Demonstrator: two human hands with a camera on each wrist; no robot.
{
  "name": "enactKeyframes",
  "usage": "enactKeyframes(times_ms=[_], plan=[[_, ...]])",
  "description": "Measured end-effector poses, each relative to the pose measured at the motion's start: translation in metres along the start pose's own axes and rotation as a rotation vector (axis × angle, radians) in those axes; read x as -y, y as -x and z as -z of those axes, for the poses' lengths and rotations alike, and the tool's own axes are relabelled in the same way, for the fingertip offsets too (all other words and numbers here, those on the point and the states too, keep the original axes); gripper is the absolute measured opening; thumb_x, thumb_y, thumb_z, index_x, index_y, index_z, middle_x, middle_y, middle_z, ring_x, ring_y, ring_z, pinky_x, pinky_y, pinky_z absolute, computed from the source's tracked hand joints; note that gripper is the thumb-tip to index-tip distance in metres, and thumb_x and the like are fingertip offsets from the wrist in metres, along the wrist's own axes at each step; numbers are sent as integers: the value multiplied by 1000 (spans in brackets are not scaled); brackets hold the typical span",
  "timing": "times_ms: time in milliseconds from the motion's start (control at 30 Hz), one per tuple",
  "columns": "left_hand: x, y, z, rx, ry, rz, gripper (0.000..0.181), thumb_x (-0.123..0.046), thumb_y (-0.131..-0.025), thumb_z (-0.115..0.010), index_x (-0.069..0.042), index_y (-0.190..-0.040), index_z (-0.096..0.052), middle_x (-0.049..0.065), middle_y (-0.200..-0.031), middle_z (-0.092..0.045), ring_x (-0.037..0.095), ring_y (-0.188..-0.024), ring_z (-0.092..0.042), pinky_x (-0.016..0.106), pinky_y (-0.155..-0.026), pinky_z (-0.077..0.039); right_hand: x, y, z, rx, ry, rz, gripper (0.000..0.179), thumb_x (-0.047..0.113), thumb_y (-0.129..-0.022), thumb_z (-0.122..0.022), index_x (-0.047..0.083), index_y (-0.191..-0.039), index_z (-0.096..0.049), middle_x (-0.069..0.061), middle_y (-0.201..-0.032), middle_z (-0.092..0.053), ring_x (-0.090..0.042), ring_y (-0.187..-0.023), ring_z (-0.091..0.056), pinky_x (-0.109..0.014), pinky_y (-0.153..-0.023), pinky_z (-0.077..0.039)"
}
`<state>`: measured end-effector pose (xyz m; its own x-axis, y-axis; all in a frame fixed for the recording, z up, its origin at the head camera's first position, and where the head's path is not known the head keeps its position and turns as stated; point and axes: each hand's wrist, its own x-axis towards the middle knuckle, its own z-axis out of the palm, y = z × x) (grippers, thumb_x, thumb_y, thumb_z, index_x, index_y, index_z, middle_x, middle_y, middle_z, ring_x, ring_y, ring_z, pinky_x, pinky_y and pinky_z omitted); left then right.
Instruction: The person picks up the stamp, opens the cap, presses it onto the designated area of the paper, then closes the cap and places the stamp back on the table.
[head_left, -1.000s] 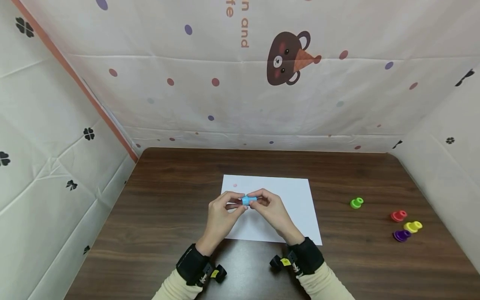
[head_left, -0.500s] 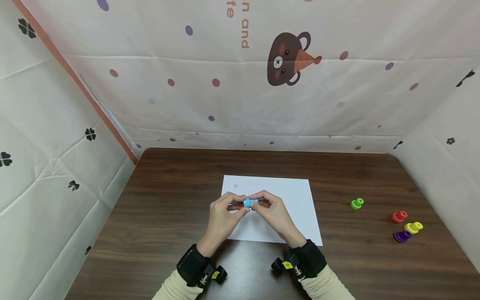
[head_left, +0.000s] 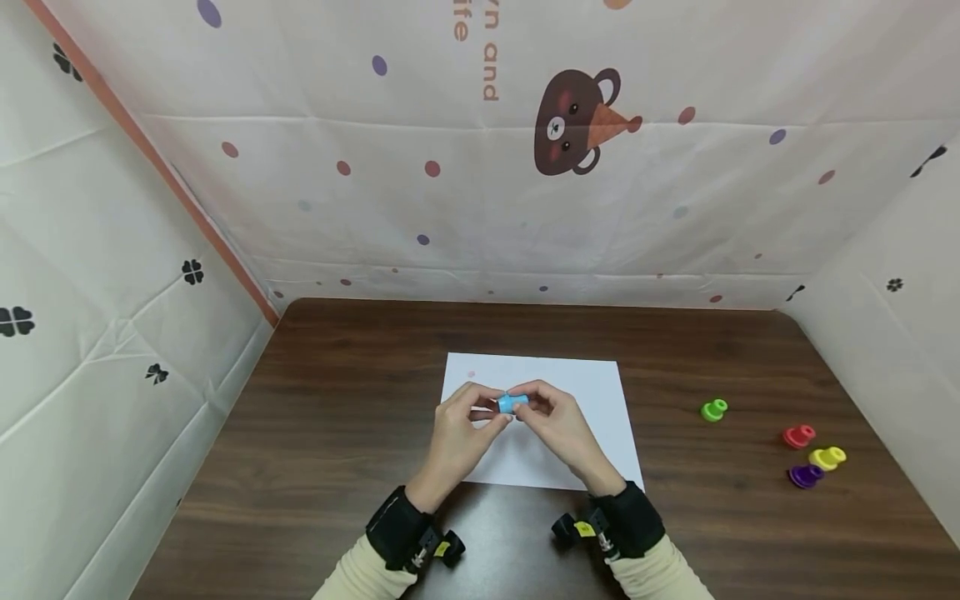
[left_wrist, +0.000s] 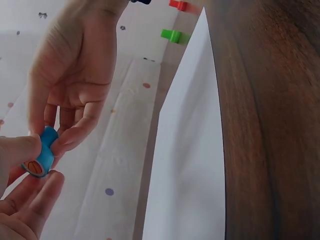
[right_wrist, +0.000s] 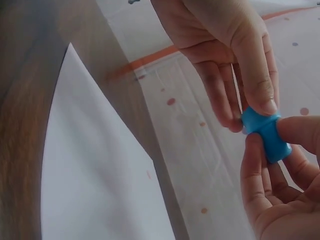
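Note:
Both hands pinch a small blue stamp held sideways over the white paper. The left hand grips its wider end between thumb and fingers. At the other end, the right hand holds the narrower handle with thumb and fingertips. A round orange-red stamp face with a line pattern shows on the left-hand side in the left wrist view. From the right wrist view, the blue body is partly covered by fingers. A faint pink mark lies near the paper's upper left corner.
To the right on the brown wooden table stand a green stamp, a red one, a yellow one and a purple one. The last three stand close together. Printed white cloth surrounds the table's back and sides.
Both hands have shifted slightly to the right, carrying the blue stamp with them. Their grip looks the same, and the other stamps stay where they were.

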<state>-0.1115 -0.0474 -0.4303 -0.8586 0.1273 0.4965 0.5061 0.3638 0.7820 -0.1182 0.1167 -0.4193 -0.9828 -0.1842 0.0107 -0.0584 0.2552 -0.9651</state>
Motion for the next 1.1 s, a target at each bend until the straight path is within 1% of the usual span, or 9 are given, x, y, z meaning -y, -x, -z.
enactKeyframes(times_ms=[67, 233, 433, 533, 600, 667, 767, 867, 1100], plan=[[-1, -2, -2, 16, -29, -28, 24, -5, -73, -76, -7, -94, -63, 2, -91, -62, 12, -80, -65, 17, -69, -55, 0, 1, 3, -11, 28, 11, 18, 17, -87, -64, 13, -104, -64, -3, -98, -63, -18, -84, -59, -22, -70, -51], [-2, -4, -3, 42, -139, -95, 28, -8, -72, -78, -8, -95, -62, 2, -93, -61, 16, -83, -64, 25, -71, -56, -1, 4, 7, -33, 105, 43, 18, 18, -86, -65, 15, -104, -64, -1, -98, -64, -16, -84, -60, -22, -71, -52], [-6, -5, -1, 55, -324, -186, 30, -13, -71, -80, -12, -96, -63, 0, -95, -60, 14, -87, -60, 24, -75, -53, -4, 6, 7, -87, 232, 116, 21, 11, -83, -68, 14, -103, -64, 0, -90, -64, -11, -75, -59, -20, -66, -53], [-7, -6, 0, 62, -415, -239, 31, -15, -70, -80, -13, -96, -64, -2, -94, -59, 13, -87, -58, 24, -75, -52, -3, 7, 6, -101, 275, 149, 26, 8, -81, -70, 12, -105, -62, 0, -86, -63, -10, -71, -58, -19, -64, -53], [-7, -6, 0, 70, -456, -268, 30, -17, -70, -80, -13, -96, -64, -2, -93, -58, 13, -86, -57, 23, -72, -52, -2, 9, 5, -109, 307, 166, 29, 8, -79, -71, 11, -107, -62, 0, -83, -62, -9, -69, -57, -19, -64, -52], [-8, -5, 1, 76, -477, -290, 30, -18, -70, -80, -13, -95, -65, -3, -92, -58, 13, -84, -56, 22, -70, -52, -1, 10, 3, -115, 327, 177, 31, 8, -78, -72, 11, -107, -61, 1, -80, -61, -9, -68, -56, -18, -63, -52], [-8, -5, 0, 94, -476, -316, 28, -18, -71, -79, -12, -95, -66, -3, -90, -58, 12, -82, -56, 20, -68, -51, 1, 11, 2, -116, 348, 192, 31, 8, -78, -72, 11, -107, -61, 2, -79, -62, -7, -68, -57, -18, -63, -52], [-8, -4, 0, 109, -466, -325, 27, -17, -71, -79, -11, -94, -66, -3, -89, -57, 11, -80, -56, 19, -67, -50, 1, 11, 0, -112, 357, 207, 32, 9, -78, -73, 11, -107, -61, 2, -78, -62, -6, -68, -58, -19, -64, -53], [-6, -3, 2, 135, -488, -302, 27, -16, -70, -78, -10, -95, -69, -2, -88, -55, 10, -77, -55, 18, -64, -50, 2, 13, -4, -110, 372, 239, 35, 11, -77, -74, 12, -109, -61, 3, -81, -63, -5, -70, -58, -21, -63, -54]])
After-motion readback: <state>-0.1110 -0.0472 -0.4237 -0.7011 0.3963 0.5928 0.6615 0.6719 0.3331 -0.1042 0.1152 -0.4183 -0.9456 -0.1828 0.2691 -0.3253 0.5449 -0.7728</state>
